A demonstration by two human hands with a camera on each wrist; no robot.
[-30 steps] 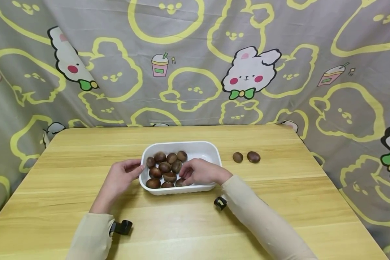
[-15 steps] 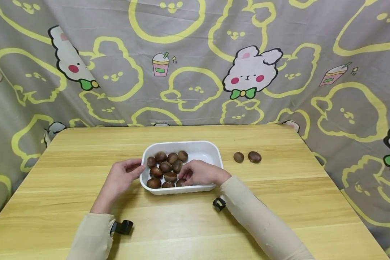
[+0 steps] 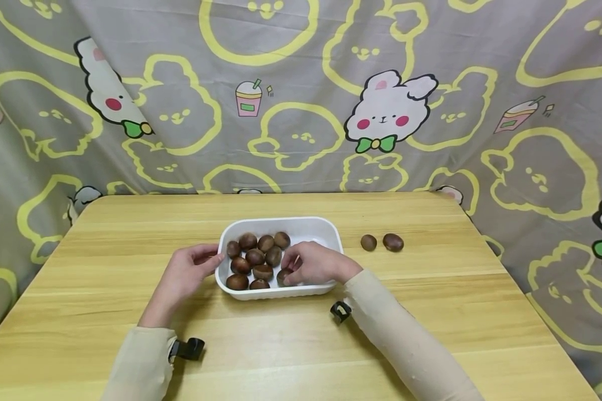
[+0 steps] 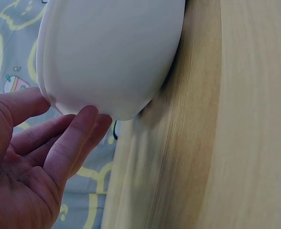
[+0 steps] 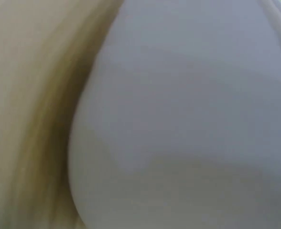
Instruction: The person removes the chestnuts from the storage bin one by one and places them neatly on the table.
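Observation:
In the head view, a white plastic tray (image 3: 311, 290) stands on the table with several brown chestnuts (image 3: 255, 257) gathered in its left part. My left hand (image 3: 184, 278) holds the tray's left end; the left wrist view shows the thumb at the rim and bent fingers (image 4: 66, 148) against the outer wall. Inside the tray, my right hand (image 3: 316, 264) pinches a chestnut (image 3: 283, 277) near the front wall, its thumb and fingers partly covering it. Only the tray's outer wall (image 5: 178, 109) fills the blurred right wrist view; the right hand itself is hidden there.
Two chestnuts, one smaller (image 3: 368, 243) and one larger (image 3: 393, 242), lie on the wooden table (image 3: 276, 351) to the right of the tray. A grey patterned curtain (image 3: 301, 72) hangs behind the table and along its sides.
My right hand has shifted slightly to the right with the chestnut, leaving a wider gap to its neighbours. The left hand and the tray stay in place.

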